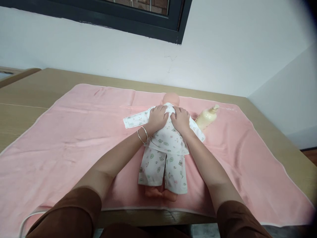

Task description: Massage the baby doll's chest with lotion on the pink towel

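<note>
Here the left hand [157,117] and right hand [180,119] each clench one collar side of the printed top [168,137]. The baby doll [171,98] wearing it lies chest-up on a pink blanket [74,132], within easy reach.

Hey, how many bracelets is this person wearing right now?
2. Both are thin silver bangles worn side by side at the wrist: the first bangle sits nearer the left hand, and the second bangle sits just behind it, toward the forearm.

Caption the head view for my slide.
Clothed baby doll on a pink blanket under left hand and right hand, bottle alongside.
</note>
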The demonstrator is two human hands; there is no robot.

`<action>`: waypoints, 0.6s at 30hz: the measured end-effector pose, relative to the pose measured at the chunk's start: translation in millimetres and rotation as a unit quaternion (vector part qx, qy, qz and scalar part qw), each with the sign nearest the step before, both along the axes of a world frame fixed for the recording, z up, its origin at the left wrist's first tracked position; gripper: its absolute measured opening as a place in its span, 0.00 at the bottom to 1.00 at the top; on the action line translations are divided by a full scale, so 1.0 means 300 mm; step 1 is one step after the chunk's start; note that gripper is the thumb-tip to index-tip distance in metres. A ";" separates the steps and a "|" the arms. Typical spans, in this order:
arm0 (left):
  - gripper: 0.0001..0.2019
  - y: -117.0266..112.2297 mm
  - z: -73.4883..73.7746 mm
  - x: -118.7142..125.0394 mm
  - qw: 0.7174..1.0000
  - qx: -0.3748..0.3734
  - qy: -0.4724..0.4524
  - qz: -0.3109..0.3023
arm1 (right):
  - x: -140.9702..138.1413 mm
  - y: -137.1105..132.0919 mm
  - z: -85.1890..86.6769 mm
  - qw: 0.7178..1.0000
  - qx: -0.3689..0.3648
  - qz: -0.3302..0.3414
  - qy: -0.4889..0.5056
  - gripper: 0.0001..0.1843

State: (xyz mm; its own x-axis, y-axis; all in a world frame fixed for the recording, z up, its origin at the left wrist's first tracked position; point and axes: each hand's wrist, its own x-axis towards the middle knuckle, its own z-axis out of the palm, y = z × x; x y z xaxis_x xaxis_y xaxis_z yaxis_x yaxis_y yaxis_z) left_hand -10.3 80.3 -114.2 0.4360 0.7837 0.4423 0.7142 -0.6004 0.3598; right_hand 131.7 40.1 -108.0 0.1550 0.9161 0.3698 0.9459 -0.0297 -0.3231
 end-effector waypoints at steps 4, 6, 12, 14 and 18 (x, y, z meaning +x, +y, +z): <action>0.14 -0.010 0.008 0.002 0.999 0.029 0.024 0.024 | -0.005 -0.004 0.001 1.000 0.018 -0.009 -0.006 0.23; 0.13 -0.016 0.008 0.004 0.998 0.037 0.024 0.036 | -0.012 -0.010 0.002 0.999 0.030 -0.023 -0.003 0.21; 0.17 0.001 -0.009 0.005 1.000 0.008 -0.017 0.020 | -0.006 -0.005 -0.002 1.000 0.006 -0.013 0.000 0.24; 0.20 0.014 -0.016 0.004 1.000 -0.008 -0.030 -0.004 | 0.004 0.003 -0.003 1.000 -0.011 0.008 -0.005 0.26; 0.19 0.020 -0.014 0.003 1.000 -0.005 -0.022 -0.011 | 0.010 0.008 0.000 1.000 -0.011 0.016 -0.013 0.26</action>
